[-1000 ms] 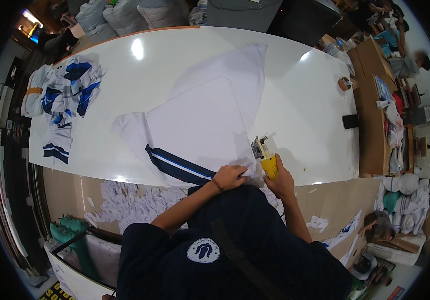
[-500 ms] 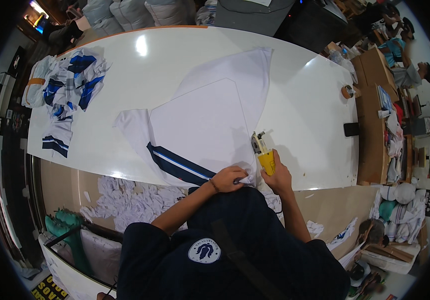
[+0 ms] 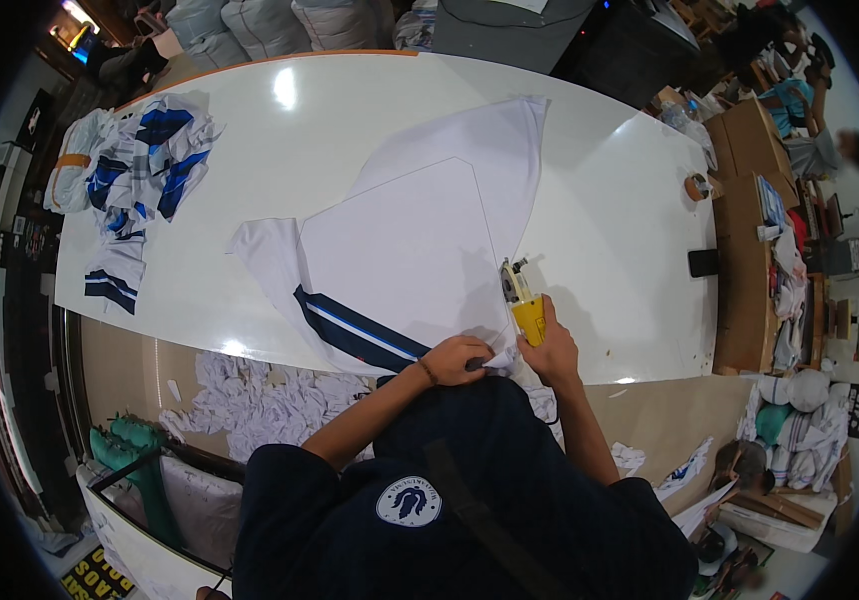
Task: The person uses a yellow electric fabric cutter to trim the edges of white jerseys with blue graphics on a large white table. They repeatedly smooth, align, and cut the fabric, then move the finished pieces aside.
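White fabric [image 3: 390,230] lies spread on the table, with a thin-lined panel outline on it and a navy strip with white and blue stripes [image 3: 360,330] at its near left edge. My right hand [image 3: 552,352] is wrapped round the yellow body of a handheld electric rotary cutter [image 3: 528,315]. The cutter's blade head meets the right side of the outlined panel. At the near edge of the fabric, my left hand [image 3: 455,360] rests with curled fingers. A small dark thing shows by its fingertips; its kind is unclear.
Scraps of white and blue fabric [image 3: 150,165] are heaped at the table's far left. A phone [image 3: 703,263] and a tape roll [image 3: 697,187] lie near the right edge, beside cardboard boxes [image 3: 745,270]. White offcuts [image 3: 250,400] cover the floor below the near edge.
My right hand and the cutter have shifted very slightly away from me and to the left along the panel's right edge. My left hand stays in nearly the same place.
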Motion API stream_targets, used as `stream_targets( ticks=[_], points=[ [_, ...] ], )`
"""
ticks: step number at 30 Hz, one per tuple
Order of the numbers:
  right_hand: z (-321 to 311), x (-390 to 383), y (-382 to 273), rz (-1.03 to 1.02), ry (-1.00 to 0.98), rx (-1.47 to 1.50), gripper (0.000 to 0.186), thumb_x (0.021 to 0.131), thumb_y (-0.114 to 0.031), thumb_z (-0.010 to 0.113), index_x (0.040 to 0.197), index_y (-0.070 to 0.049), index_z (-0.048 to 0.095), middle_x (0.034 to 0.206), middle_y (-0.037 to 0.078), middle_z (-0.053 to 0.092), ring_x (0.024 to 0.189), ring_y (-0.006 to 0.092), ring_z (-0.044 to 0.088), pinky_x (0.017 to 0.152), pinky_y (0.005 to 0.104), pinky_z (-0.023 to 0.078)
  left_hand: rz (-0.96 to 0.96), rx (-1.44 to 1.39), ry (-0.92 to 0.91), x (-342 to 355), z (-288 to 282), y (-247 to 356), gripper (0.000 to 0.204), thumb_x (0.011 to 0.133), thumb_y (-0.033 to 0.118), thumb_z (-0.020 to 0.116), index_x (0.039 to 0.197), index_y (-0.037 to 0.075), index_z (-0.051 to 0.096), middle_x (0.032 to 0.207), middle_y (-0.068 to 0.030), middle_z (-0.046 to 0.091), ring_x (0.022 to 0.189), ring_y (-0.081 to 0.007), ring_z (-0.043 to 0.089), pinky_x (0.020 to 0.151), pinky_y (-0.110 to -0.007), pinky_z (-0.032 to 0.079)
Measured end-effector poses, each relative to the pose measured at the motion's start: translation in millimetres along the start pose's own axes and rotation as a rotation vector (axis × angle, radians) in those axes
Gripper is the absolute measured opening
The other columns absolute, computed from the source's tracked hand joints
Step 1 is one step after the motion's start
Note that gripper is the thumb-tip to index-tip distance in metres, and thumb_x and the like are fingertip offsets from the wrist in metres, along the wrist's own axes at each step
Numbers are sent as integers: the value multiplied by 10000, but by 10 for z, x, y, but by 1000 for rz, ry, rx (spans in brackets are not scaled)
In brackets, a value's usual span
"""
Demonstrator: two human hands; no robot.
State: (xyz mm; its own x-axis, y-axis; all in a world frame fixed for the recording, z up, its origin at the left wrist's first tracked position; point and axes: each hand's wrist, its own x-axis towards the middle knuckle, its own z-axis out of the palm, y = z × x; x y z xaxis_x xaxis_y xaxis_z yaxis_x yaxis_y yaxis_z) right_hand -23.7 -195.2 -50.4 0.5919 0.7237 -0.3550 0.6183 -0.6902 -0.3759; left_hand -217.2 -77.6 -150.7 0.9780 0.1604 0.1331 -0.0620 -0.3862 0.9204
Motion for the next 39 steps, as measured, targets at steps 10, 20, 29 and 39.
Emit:
stream_targets(
  ticks=[10, 20, 29, 39],
  points=[
    [-27, 140, -90, 9, -8, -5, 886, 811, -307, 698, 1569, -185, 256, 970, 278, 703, 920, 491, 687, 806, 581, 543, 2, -18, -13, 4, -5, -34, 301, 813, 141, 725, 1092, 33, 692, 1115, -154, 706, 1053, -357, 664, 964, -436, 517],
    [-59, 476, -248, 12, 6, -21, 888, 792, -306, 690, 1556, -196, 251, 964, 290, 696, 918, 506, 684, 802, 591, 545, 7, -21, -12, -4, 2, -75, 303, 822, 151, 733, 1098, 34, 691, 1128, -170, 699, 1068, -370, 656, 968, -446, 513],
    [-98, 922, -454, 32, 8, -27, 888, 779, -309, 691, 1544, -224, 248, 982, 288, 699, 945, 507, 686, 814, 593, 553, 33, -49, 42, 4, 22, -98, 293, 814, 178, 735, 1061, 28, 689, 1067, -178, 701, 1021, -369, 656, 933, -443, 514],
    [-171, 1439, -731, 13, 17, -35, 896, 781, -315, 693, 1547, -205, 241, 1057, 281, 697, 988, 488, 687, 847, 565, 562, 27, -26, 33, 12, 36, -128, 280, 801, 177, 742, 1036, 31, 699, 1052, -180, 707, 1003, -376, 662, 926, -440, 515]
  ],
)
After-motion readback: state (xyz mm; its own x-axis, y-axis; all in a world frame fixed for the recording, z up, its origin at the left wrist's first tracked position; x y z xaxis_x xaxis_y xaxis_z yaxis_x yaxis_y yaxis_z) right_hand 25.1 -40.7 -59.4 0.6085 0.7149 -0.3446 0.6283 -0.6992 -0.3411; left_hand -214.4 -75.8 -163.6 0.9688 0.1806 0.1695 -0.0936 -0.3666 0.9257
